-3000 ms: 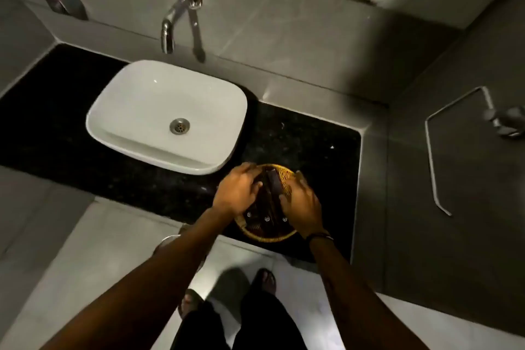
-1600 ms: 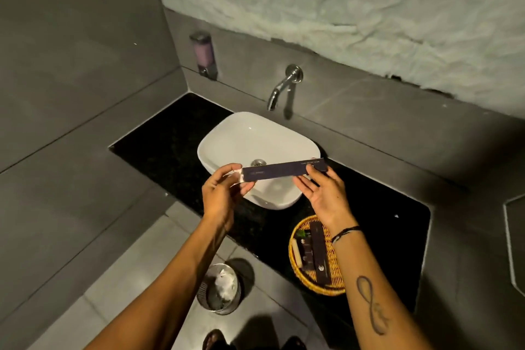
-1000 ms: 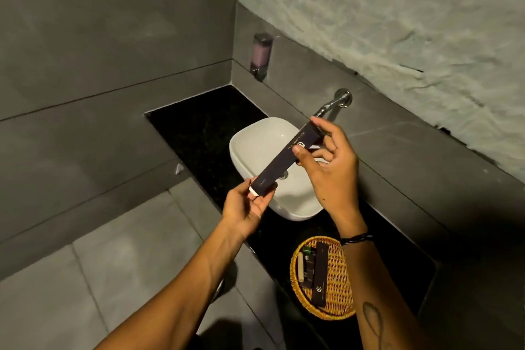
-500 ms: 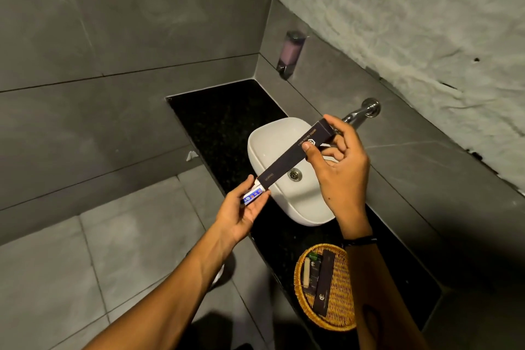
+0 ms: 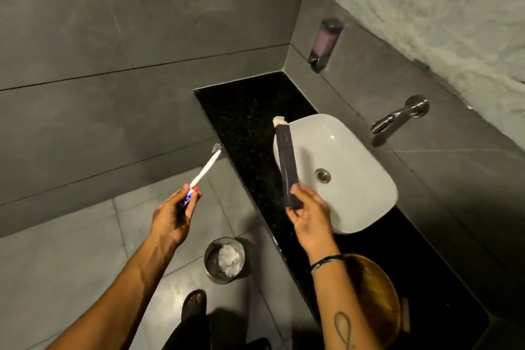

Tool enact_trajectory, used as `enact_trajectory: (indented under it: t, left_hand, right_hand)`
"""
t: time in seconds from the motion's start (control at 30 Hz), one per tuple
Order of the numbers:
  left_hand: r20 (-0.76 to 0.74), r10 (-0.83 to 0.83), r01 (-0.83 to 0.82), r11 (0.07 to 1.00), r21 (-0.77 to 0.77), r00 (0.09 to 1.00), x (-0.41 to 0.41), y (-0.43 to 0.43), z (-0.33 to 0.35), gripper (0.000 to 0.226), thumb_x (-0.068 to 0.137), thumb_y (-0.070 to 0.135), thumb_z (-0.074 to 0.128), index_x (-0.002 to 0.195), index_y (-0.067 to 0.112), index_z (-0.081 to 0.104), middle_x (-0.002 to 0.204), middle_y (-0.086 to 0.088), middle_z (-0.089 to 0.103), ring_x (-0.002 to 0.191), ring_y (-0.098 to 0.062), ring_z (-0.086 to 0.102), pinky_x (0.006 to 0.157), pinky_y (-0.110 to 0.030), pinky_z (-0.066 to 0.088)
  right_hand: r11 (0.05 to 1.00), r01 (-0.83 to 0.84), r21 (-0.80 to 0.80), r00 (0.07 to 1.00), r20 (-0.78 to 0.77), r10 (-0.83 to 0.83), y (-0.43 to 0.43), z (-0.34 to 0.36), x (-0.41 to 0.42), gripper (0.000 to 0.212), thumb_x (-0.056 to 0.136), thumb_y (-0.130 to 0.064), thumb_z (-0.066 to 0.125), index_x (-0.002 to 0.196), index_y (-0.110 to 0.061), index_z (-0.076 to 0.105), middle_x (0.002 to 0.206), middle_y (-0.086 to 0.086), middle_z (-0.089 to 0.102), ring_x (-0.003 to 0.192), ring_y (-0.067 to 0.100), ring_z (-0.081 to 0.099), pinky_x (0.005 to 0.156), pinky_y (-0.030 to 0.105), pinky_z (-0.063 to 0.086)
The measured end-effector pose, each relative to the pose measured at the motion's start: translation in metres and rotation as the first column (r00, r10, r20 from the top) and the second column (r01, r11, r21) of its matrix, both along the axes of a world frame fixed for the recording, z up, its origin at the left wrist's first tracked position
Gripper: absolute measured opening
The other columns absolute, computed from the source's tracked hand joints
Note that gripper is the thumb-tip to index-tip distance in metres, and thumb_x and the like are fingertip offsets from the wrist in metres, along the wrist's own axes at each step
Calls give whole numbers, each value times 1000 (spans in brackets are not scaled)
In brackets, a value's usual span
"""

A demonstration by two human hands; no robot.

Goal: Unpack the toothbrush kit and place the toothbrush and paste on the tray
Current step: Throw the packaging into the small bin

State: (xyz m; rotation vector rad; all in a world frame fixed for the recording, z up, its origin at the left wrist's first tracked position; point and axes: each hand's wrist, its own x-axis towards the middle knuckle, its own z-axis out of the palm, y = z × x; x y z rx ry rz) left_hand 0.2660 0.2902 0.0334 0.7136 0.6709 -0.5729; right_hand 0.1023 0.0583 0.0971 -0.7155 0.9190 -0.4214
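Observation:
My left hand [image 5: 170, 216] is out over the floor. It grips a white toothbrush [image 5: 206, 169], which points up and away, together with a small blue-and-white paste tube [image 5: 189, 196] with a red cap. My right hand [image 5: 309, 219] holds the long dark kit box [image 5: 287, 162] by its lower end over the basin's left rim. The box's open top shows a pale flap. The woven tray [image 5: 377, 293] sits on the counter at lower right, partly hidden by my right forearm, so what lies in it cannot be seen.
A white basin [image 5: 346, 156] stands on the black counter [image 5: 244, 111], with a chrome tap [image 5: 397, 116] on the wall behind and a soap dispenser [image 5: 325, 42] in the corner. A small metal bin [image 5: 224, 260] with crumpled paper stands on the floor by my foot.
My left hand has drawn the toothbrush and paste out of the box and moved left, away from it. My right hand has turned the box more upright. The view has swung left.

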Motion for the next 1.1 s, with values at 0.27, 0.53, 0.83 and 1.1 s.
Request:
enact_trajectory:
  t: [0.27, 0.53, 0.83, 1.1]
  left_hand:
    - [-57, 60, -48, 979, 199, 997, 10, 53, -96, 11, 88, -3, 74, 97, -9, 76, 99, -24, 77, 90, -33, 79, 72, -27, 64]
    - [-193, 94, -30, 950, 311, 977, -15, 102, -261, 16, 85, -3, 76, 100, -9, 76, 94, -23, 79, 86, -34, 80, 71, -27, 64]
    - [-213, 4, 77, 927, 367, 977, -44, 125, -397, 27, 86, -2, 74, 111, -12, 70, 105, -26, 74, 92, -36, 79, 70, -25, 64]
    - [-175, -306, 351, 784, 512, 936, -65, 105, -358, 6, 79, -4, 80, 78, 1, 82, 84, -20, 80, 87, -38, 77, 82, -36, 66]
  right_hand:
    - [812, -560, -165, 808, -325, 491, 78, -158, 36, 47, 85, 12, 78, 128, -4, 65, 96, 11, 78, 84, 26, 77, 74, 39, 66]
    - [528, -838, -139, 436, -754, 492, 106, -384, 45, 36, 79, 5, 84, 113, -2, 72, 108, 18, 81, 101, 37, 78, 87, 53, 65]
    - [441, -896, -49, 288, -821, 494, 107, -582, 65, 44, 86, 6, 76, 128, -1, 70, 115, 12, 77, 107, 30, 72, 96, 41, 60]
    - [708, -628, -323, 678, -673, 294, 92, -480, 37, 40, 96, -14, 75, 135, -11, 68, 132, 13, 74, 116, 24, 72, 106, 40, 57]
